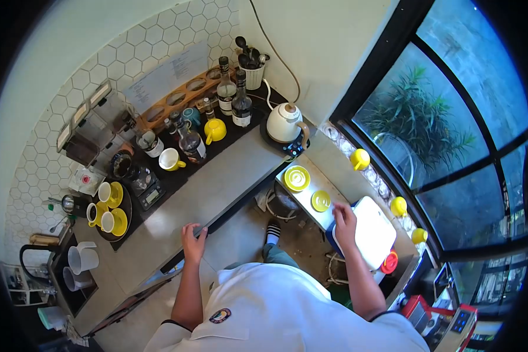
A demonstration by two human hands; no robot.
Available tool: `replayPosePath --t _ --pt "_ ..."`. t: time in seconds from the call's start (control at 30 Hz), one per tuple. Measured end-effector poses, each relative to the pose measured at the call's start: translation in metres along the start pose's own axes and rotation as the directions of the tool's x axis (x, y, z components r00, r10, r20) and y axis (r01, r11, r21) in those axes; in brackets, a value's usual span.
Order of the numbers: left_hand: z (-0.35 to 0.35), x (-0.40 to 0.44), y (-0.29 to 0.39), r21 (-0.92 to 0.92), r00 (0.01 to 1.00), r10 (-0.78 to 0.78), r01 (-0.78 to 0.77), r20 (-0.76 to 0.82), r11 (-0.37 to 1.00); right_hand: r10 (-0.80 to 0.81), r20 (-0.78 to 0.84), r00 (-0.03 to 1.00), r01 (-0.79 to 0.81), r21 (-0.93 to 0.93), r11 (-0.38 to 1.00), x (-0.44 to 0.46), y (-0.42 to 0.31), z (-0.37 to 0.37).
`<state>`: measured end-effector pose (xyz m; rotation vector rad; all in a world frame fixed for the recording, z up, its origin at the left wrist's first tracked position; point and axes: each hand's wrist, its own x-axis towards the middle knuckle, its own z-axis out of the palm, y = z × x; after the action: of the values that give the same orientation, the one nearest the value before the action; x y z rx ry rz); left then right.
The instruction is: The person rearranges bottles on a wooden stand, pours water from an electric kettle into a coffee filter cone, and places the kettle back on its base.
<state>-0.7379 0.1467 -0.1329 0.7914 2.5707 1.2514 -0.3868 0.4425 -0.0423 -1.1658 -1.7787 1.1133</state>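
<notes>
At the front edge of the grey counter [217, 176] is my left hand [194, 240], its fingers apart and holding nothing. My right hand [344, 222] hovers by the left side of a cooler box with a white lid [366, 232]; its fingers are bent, and whether anything is between them is too small to tell. Left of my right hand, a small yellow saucer [321, 201] and a larger yellow saucer [297, 178] lie on a narrow white shelf [311, 216].
A white kettle [284, 123] stands at the counter's far end. Bottles [241, 105], yellow cups [215, 131] and a scale [150, 195] line the back. A round tray [121, 236] bears several cups. More yellow cups [359, 159] sit along the windowsill. A red lid [389, 262] is right of the cooler.
</notes>
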Motion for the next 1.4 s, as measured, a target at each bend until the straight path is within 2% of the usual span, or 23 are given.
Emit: replayPosePath --t 0.07,0.13,0.3,0.37,0.53,0.6,0.67,0.83,0.9,1.0,1.07,1.2,1.27,1.4 --pt "0.012 0.0 0.003 0.01 0.999 -0.052 0.052 0.006 0.999 -0.145 0.032 0.989 0.148 -0.124 0.981 0.066 0.005 0.009" --pt "0.025 -0.001 0.013 0.038 1.0 -0.01 0.01 -0.006 0.999 -0.143 0.084 0.986 0.151 -0.097 0.984 0.127 0.022 0.022" --pt "0.04 -0.001 0.043 -0.049 0.99 -0.13 0.127 -0.055 0.991 -0.115 0.318 0.941 0.194 -0.23 0.954 0.228 0.067 0.06" --pt "0.038 -0.009 0.055 -0.104 0.977 -0.169 0.156 -0.127 0.982 -0.172 0.353 0.92 0.302 -0.357 0.884 0.258 0.083 0.073" --pt "0.042 -0.054 0.029 -0.147 0.93 -0.301 0.274 -0.213 0.95 -0.214 0.502 0.838 0.435 -0.379 0.817 0.301 0.091 0.096" --pt "0.041 -0.069 0.029 -0.083 0.892 -0.4 0.391 -0.212 0.917 -0.22 0.547 0.808 0.468 -0.369 0.803 0.31 0.097 0.101" --pt "0.043 -0.078 0.032 -0.084 0.886 -0.411 0.402 -0.216 0.912 -0.23 0.587 0.777 0.508 -0.366 0.78 0.316 0.099 0.105" --pt "0.048 -0.076 0.036 -0.1 0.865 -0.445 0.433 -0.234 0.896 -0.193 0.603 0.774 0.486 -0.371 0.791 0.318 0.098 0.112" --pt "0.05 -0.068 0.04 -0.139 0.82 -0.531 0.513 -0.215 0.847 -0.194 0.593 0.781 0.488 -0.388 0.782 0.316 0.1 0.114" --pt "0.05 -0.06 0.037 -0.161 0.833 -0.513 0.488 -0.209 0.858 -0.225 0.555 0.801 0.483 -0.378 0.79 0.314 0.098 0.111" --pt "0.049 -0.056 0.037 -0.165 0.832 -0.512 0.486 -0.212 0.858 -0.217 0.466 0.858 0.409 -0.363 0.838 0.307 0.092 0.104" --pt "0.048 -0.052 0.035 -0.193 0.807 -0.552 0.519 -0.21 0.833 -0.19 0.443 0.876 0.38 -0.392 0.838 0.283 0.095 0.089" --pt "0.047 -0.05 0.038 -0.189 0.813 -0.542 0.51 -0.212 0.839 -0.135 0.315 0.939 0.253 -0.371 0.894 0.266 0.116 0.084" --pt "0.05 -0.051 0.038 -0.233 0.813 -0.537 0.49 -0.226 0.84 -0.079 0.348 0.934 0.191 -0.299 0.935 0.218 0.119 0.08"
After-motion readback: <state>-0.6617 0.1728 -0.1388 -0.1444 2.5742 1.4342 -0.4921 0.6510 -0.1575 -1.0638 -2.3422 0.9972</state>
